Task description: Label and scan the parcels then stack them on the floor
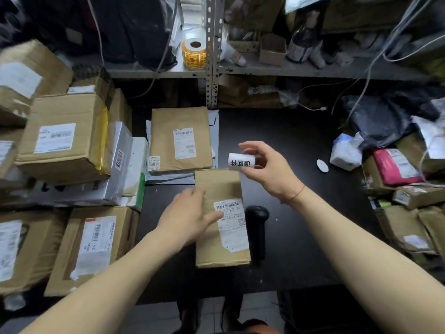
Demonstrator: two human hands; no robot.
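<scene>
A small brown cardboard parcel lies on the black table in front of me, a white shipping label on its right side. My left hand rests flat on the parcel's left half, fingers apart and touching the label's edge. My right hand hovers above the parcel's far right corner, pinching a small white label roll with black characters printed on it. A black handheld scanner lies on the table just right of the parcel. A flat brown parcel with a label lies behind.
Stacked cardboard parcels crowd the left side, and more parcels and bags pile up on the right. A metal shelf at the back holds a yellow sticker roll. A small white disc and a white tissue pack sit on the table's right.
</scene>
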